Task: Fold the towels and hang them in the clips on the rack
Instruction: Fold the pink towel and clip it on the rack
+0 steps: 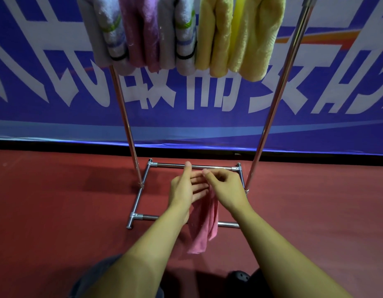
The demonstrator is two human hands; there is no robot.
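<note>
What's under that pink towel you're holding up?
Below the hanging pink towel lie the red floor and the rack base's front bar, which passes behind the towel; that stretch of bar is covered. Both hands hold its top: left hand, right hand.

left hand (pixel 184 188): fingers straight, thumb up; right hand (pixel 226 187): fingers curled, pinching | both forearms extended forward

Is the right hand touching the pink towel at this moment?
Touching. The head view shows the right hand with its fingers curled over the top of the pink towel, which hangs down from that pinch beside the left hand.
</note>
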